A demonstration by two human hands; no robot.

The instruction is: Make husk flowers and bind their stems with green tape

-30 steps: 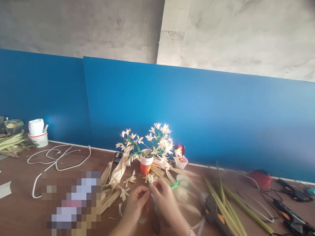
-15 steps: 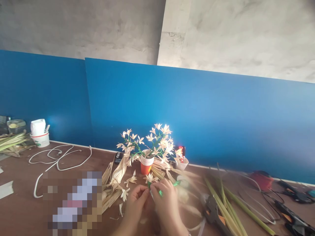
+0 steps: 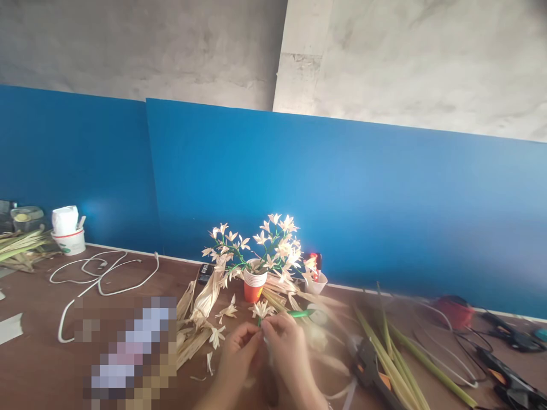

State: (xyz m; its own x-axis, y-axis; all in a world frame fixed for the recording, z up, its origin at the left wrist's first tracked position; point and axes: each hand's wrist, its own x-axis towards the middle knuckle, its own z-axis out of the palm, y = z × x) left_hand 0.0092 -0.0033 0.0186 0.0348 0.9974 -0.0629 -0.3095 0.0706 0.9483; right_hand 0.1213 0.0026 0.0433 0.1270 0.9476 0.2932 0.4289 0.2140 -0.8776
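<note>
My left hand (image 3: 240, 346) is closed in a pinch at the base of a cream husk flower (image 3: 262, 309), whose petals rise above the fingertips. My right hand (image 3: 287, 340) pinches right beside it, its fingertips meeting the left ones. A thin green tape strip (image 3: 301, 314) sticks out past the right hand's knuckles, and a bit of green shows at the flower's base. The fingers hide most of the stem. Behind the hands, an orange and white paper cup (image 3: 254, 288) holds green stems with several cream flowers (image 3: 287, 247).
Loose flowers (image 3: 217, 337) and dried husks (image 3: 209, 302) lie left of the hands. To the right are a glue gun (image 3: 370, 367), green-yellow leaves (image 3: 395, 364) and more tools (image 3: 513, 381). A white cable (image 3: 100, 279) curls at left. A blue partition (image 3: 342, 199) stands behind.
The green strip has shifted: it now stretches straighter to the right above my right hand, and the green loop by the fingers is gone from sight. Both hands stay nearly in place.
</note>
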